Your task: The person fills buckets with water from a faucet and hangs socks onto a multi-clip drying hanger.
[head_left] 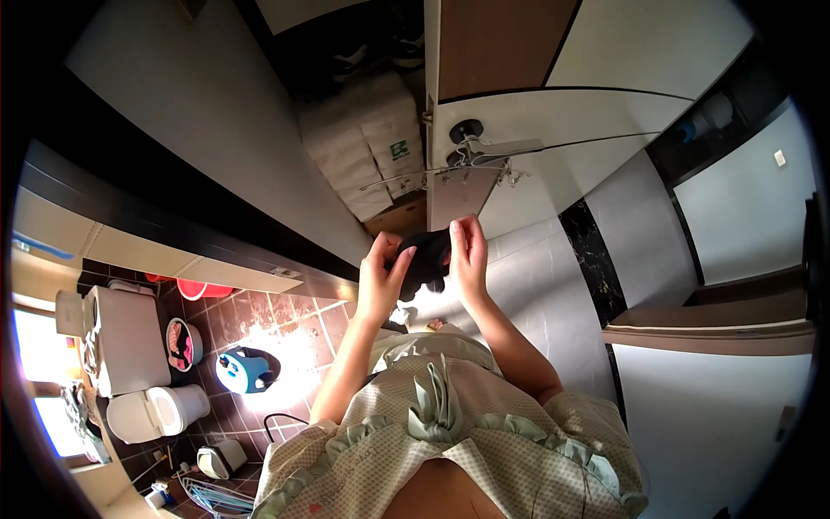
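Observation:
A small black garment (424, 259), bunched up so that its exact kind does not show, is stretched between my two hands in front of my body. My left hand (383, 275) pinches its left side between thumb and fingers. On the other side my right hand (468, 253) grips its upper right edge, fingers pointing up. Just beyond my hands, a wire hanger with clips (462, 164) hangs from the dark door handle (465, 131). None of the clips touches the garment.
White wrapped packages (367, 143) fill the open cabinet ahead. To the left lies a tiled bathroom with a toilet (160, 413), a blue bucket (242, 370), a basin of clothes (183, 343) and blue hangers (216, 499). A white cabinet (709, 424) stands at right.

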{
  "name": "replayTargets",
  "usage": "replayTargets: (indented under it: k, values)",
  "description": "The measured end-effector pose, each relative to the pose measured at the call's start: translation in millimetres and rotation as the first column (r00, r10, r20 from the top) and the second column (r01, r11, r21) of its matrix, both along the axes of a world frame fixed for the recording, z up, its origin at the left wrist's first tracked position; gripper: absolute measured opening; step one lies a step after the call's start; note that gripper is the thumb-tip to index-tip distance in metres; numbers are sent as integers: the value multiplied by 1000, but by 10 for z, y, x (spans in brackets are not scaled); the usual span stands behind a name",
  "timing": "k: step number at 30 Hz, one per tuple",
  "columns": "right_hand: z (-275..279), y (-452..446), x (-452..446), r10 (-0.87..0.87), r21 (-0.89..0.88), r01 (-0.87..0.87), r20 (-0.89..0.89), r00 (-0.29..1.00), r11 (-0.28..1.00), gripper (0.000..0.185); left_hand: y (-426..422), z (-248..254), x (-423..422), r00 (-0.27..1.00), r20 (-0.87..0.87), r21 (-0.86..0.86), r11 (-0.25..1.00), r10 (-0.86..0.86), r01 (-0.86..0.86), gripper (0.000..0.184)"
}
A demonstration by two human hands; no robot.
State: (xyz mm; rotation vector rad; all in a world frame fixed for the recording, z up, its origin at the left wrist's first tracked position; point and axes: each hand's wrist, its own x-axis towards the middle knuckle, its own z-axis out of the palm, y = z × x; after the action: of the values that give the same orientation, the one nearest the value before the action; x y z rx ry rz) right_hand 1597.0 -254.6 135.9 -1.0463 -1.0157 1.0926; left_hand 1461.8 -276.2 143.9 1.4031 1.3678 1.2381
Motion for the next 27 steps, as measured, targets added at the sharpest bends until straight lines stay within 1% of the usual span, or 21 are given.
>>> replayTargets:
  k: [1, 2, 4, 5, 8, 9, 10, 12, 13, 14, 15, 16, 18, 21, 22, 23, 24, 26, 27]
  values:
    - [-57, 19, -31, 26, 69, -28, 29, 999, 997, 12, -11, 33, 4, 1000, 17, -16, 1000, 16, -15, 14]
    - [-102, 33, -58, 92, 91, -88, -40, 995, 992, 10, -32, 74, -1, 996, 89, -41, 999, 18, -14, 13]
    - [-125, 14, -35, 308, -59, -316, -115, 944, 947, 24, -85, 137, -25, 973, 230, -87, 996, 30, -10, 12]
    - [-138, 3, -67, 425, 23, -427, -146, 893, 904, 30, -114, 133, -50, 973, 229, -45, 999, 20, -10, 15]
    - [-124, -154, -62, 657, -18, -663, -119, 745, 748, 28, -207, 40, -203, 989, 111, 81, 991, 99, -109, 17]
    - [89, -200, -64, 659, -42, -657, 49, 751, 752, 25, -274, 168, -197, 978, 143, 60, 985, 152, -161, 19]
    - [77, -223, -107, 578, 14, -602, 268, 771, 798, 28, -314, 137, -253, 970, 171, 32, 983, 173, -181, 20]
    - [146, -269, -219, 571, -24, -593, 302, 763, 805, 24, -435, 266, -256, 928, 215, 21, 949, 304, -315, 21]
    - [152, -285, -289, 580, -35, -587, 218, 785, 808, 21, -466, 169, -376, 937, 225, 70, 955, 266, -287, 22]
    - [162, -296, -368, 584, -46, -583, 132, 801, 811, 19, -499, 202, -467, 939, 264, 6, 973, 220, -230, 24]
    - [187, -309, -451, 574, 55, -584, 134, 808, 810, 15, -530, 233, -513, 929, 273, 15, 964, 251, -265, 24]
    - [173, -333, -510, 582, 10, -594, 184, 792, 805, 15, -554, 251, -561, 917, 281, 23, 954, 282, -300, 24]
    - [146, -394, -695, 605, 56, -609, 78, 792, 791, 16, -636, 294, -680, 904, 258, 38, 931, 342, -363, 23]
    - [156, -471, -955, 608, 84, -611, 69, 791, 787, 18, -751, 307, -839, 853, 266, 68, 874, 449, -481, 22]
    - [178, -500, -1036, 609, 94, -613, 64, 790, 785, 18, -790, 296, -904, 842, 283, 72, 866, 459, -495, 22]
    - [166, -509, -1077, 639, 83, -649, 121, 760, 756, 15, -823, 290, -961, 834, 299, 75, 859, 465, -506, 22]
    - [138, -501, -1116, 670, 87, -684, 140, 729, 725, 15, -845, 278, -1012, 827, 316, 80, 855, 466, -512, 22]
    - [87, -493, -1145, 715, 87, -735, 177, 676, 673, 15, -898, 278, -1088, 860, 313, 35, 900, 404, -435, 20]
    - [102, -471, -1101, 688, 122, -736, 278, 670, 666, 14, -914, 307, -1079, 888, 287, 22, 924, 360, -382, 18]
